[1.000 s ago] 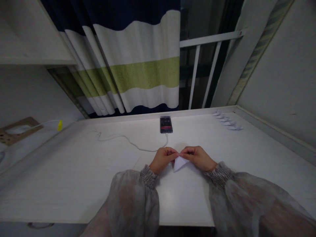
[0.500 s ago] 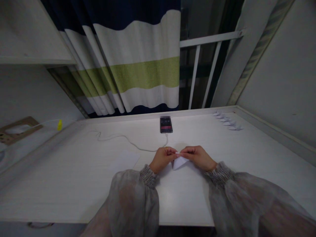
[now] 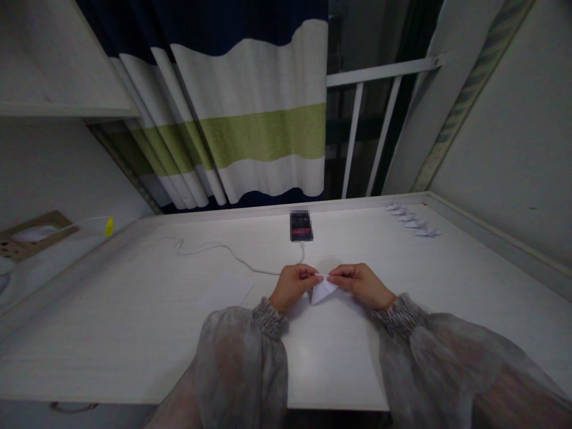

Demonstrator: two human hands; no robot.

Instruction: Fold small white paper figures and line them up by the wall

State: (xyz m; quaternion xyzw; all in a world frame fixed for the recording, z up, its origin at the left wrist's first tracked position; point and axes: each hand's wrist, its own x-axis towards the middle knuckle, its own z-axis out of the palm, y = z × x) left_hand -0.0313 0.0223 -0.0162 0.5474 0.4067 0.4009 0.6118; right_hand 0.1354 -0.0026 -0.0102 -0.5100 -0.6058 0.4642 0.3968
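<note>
A small folded white paper (image 3: 322, 291) is held between my two hands above the desk, its pointed end towards me. My left hand (image 3: 294, 287) pinches its upper left edge between thumb and fingers. On the other side my right hand (image 3: 363, 286) pinches the upper right edge, thumb on top. The fingertips of both hands are a little apart, with a strip of the paper's top edge showing between them. The fingers hide the paper's outer corners. Flat on the desk, left of my left hand, lies a white paper sheet (image 3: 227, 292).
A phone (image 3: 301, 226), blurred out, lies near the desk's back edge, with a white cable (image 3: 232, 252) running left from it. Several small folded paper pieces (image 3: 413, 220) stand in a row at the back right. A power socket panel (image 3: 36, 235) is on the left wall.
My fingertips have moved slightly apart along the paper's top edge, and more of that edge shows. The paper's lower point has shifted slightly left and up.
</note>
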